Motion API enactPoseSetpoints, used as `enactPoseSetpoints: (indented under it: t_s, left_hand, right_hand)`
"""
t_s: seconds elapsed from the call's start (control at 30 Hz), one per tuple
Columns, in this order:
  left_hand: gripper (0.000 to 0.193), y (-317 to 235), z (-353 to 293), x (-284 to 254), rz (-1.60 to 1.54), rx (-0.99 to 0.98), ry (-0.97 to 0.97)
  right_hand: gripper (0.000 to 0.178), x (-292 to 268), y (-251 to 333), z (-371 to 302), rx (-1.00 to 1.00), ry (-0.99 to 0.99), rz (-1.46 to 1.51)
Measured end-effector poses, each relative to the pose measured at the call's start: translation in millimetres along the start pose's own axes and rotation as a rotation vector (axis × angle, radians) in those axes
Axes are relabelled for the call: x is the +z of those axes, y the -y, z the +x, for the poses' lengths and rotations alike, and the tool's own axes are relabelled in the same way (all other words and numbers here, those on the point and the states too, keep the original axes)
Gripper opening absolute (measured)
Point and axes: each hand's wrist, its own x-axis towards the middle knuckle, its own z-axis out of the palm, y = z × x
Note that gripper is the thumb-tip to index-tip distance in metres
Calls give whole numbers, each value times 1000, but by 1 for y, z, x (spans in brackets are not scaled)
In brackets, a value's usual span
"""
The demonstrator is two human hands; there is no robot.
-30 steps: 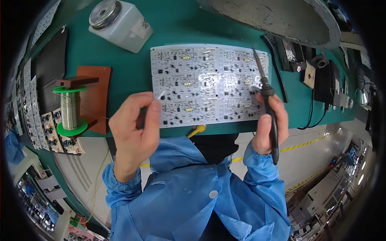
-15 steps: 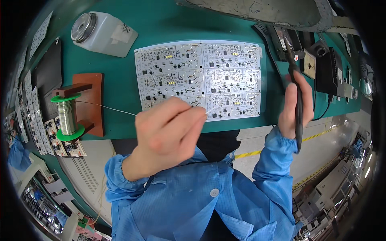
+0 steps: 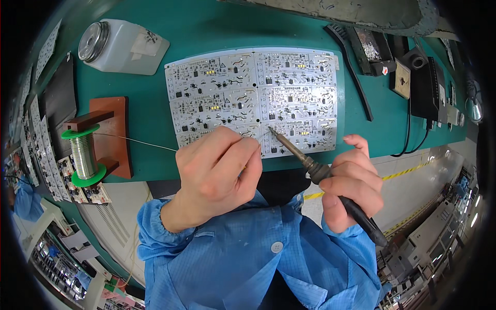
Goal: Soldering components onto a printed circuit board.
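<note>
A white panel of several joined circuit boards lies on the green mat in front of me. My right hand is closed round the dark handle of a soldering iron. The iron's tip is over the lower middle of the panel, near its centre seam; whether it touches cannot be made out. My left hand pinches the solder wire above the panel's lower left edge, hiding some of the boards. That wire runs back to a green-flanged spool on a brown stand.
A white bottle with a metal lid lies at the back left. A black brush rests right of the panel. Beyond it stand a black tray, a sponge holder and a black box. More circuit boards line the left side.
My right hand has swung the soldering iron from the tray at the back right down to the panel. My left hand has stayed almost in place with the wire.
</note>
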Motion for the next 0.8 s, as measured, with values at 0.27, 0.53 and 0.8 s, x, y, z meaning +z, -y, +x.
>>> enactPoseSetpoints:
  t_s: [0.27,0.53,0.8]
  left_hand:
    - [22,-3,-1,-5,18,-17,91]
    - [23,-6,4,-4,26,-1,90]
    - [20,-2,10,2,13,21,45]
  right_hand:
    - [21,2,3,-2,40,16,24]
    - [8,3,3,2,5,-30,25]
    - [11,0,-2,4,16,-61,11]
